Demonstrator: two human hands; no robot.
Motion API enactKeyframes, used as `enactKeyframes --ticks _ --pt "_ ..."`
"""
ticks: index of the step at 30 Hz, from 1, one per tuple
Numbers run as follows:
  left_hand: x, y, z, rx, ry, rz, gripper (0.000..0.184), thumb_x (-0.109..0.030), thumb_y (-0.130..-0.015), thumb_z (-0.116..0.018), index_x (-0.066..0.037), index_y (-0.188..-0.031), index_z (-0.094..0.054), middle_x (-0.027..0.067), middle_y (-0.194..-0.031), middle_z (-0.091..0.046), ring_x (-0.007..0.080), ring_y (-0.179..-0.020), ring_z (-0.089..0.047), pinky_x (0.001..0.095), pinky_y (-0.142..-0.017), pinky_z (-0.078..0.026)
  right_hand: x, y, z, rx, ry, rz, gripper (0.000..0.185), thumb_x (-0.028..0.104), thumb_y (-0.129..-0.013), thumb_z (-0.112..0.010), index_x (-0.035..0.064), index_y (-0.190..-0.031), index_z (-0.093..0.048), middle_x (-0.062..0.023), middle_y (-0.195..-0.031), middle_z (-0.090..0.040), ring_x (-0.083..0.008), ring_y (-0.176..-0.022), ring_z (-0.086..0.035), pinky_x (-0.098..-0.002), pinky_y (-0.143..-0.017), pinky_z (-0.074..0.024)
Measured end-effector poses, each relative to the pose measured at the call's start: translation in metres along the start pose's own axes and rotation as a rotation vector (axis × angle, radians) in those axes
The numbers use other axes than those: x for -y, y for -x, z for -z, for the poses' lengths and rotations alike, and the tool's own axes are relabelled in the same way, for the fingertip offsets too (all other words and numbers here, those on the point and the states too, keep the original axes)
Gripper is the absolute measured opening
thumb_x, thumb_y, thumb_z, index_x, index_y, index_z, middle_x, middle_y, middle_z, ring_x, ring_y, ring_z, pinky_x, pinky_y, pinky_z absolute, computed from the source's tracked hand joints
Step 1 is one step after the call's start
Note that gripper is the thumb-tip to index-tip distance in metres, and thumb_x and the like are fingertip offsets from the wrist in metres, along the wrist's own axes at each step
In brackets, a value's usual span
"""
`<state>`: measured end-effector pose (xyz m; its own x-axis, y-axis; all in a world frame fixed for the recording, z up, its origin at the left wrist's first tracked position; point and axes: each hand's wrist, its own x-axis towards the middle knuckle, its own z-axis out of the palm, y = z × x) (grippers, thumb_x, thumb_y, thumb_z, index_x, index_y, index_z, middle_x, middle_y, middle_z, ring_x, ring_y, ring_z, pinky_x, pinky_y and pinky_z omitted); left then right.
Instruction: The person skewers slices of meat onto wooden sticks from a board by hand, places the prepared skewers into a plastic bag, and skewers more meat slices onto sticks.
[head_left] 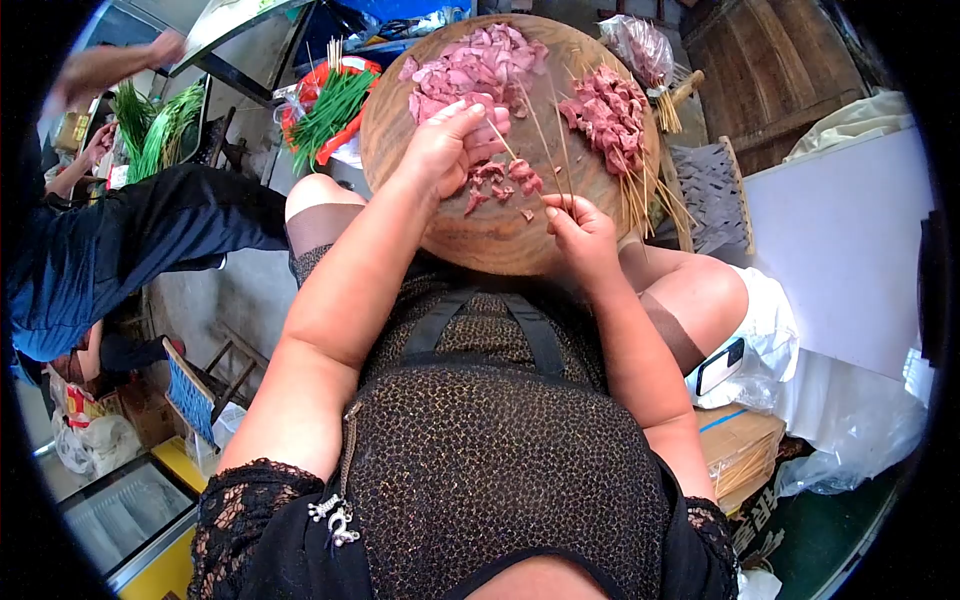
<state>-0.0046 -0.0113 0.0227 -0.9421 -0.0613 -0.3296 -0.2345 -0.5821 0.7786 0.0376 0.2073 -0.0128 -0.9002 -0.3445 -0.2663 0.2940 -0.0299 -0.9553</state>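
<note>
My left hand (443,150) is closed at the near edge of a pile of pink sliced meat (485,58), its fingers pinching what looks like a meat slice. The tip of a thin bamboo skewer (502,139) reaches those fingers, and meat pieces (525,177) are threaded lower on it. My right hand (583,240) grips that skewer's lower end, along with other bare skewers (562,140) that fan upward. Small meat scraps (487,183) lie between my hands on the round wooden board (480,245). Finished-looking meat skewers (608,115) are heaped at the board's right.
Left of the board, green vegetable stalks (335,115) sit in a red bag (290,120). Bagged skewers (640,50) stand beyond at right. A phone (720,366) lies by my right knee, above a cardboard box (745,450) of sticks. Another person's dark-trousered leg (170,225) extends from the left.
</note>
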Motion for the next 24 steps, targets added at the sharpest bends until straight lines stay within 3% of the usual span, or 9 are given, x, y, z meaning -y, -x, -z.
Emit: enactKeyframes --ticks 11,18,21,23,24 --pt "0.024 0.010 -0.013 0.078 -0.011 0.058 0.027 -0.014 -0.090 -0.048 -0.004 -0.115 -0.047 0.0138 -0.107 -0.060 0.0239 -0.095 -0.061 0.0378 -0.081 -0.051 -0.008 -0.006 -0.001 -0.059 -0.045 0.066 0.020 0.010 -0.085 -0.057 0.0025 -0.103 -0.060 0.0052 -0.070 -0.052 -0.0013 -0.057 -0.041 -0.0157 -0.051 -0.0333" --pt "0.040 0.014 -0.023 0.071 0.009 0.037 0.028 -0.016 -0.091 -0.047 -0.004 -0.117 -0.044 0.0144 -0.106 -0.059 0.0244 -0.091 -0.061 0.0400 -0.082 -0.050 -0.003 -0.007 0.000 -0.008 -0.186 -0.020 0.020 0.011 -0.085 -0.057 0.0039 -0.104 -0.060 0.0046 -0.072 -0.053 -0.0009 -0.054 -0.041 -0.0149 -0.048 -0.0313" --pt "0.044 0.010 -0.026 0.064 0.162 -0.005 0.029 -0.019 -0.093 -0.044 -0.005 -0.118 -0.042 0.0143 -0.105 -0.060 0.0249 -0.091 -0.061 0.0407 -0.082 -0.049 0.006 -0.004 -0.007 0.033 -0.216 -0.084 0.021 0.014 -0.086 -0.057 0.0046 -0.104 -0.060 0.0030 -0.072 -0.055 -0.0012 -0.051 -0.041 -0.0154 -0.046 -0.0310" --pt "0.050 0.002 -0.025 0.130 0.220 -0.045 0.030 -0.022 -0.094 -0.041 -0.006 -0.119 -0.041 0.0142 -0.104 -0.060 0.0251 -0.091 -0.060 0.0404 -0.081 -0.049 0.008 0.001 -0.008 0.058 -0.218 -0.131 0.021 0.015 -0.086 -0.057 0.0049 -0.105 -0.059 0.0020 -0.071 -0.055 -0.0015 -0.050 -0.042 -0.0157 -0.045 -0.0309" --pt "0.050 0.000 -0.027 0.073 0.194 -0.075 0.026 -0.022 -0.094 -0.041 -0.008 -0.115 -0.043 0.0101 -0.092 -0.061 0.0218 -0.082 -0.060 0.0380 -0.077 -0.050 0.008 0.004 -0.006 0.063 -0.210 -0.178 0.022 0.015 -0.086 -0.057 0.0046 -0.105 -0.059 0.0015 -0.070 -0.056 -0.0019 -0.050 -0.042 -0.0159 -0.045 -0.0309"
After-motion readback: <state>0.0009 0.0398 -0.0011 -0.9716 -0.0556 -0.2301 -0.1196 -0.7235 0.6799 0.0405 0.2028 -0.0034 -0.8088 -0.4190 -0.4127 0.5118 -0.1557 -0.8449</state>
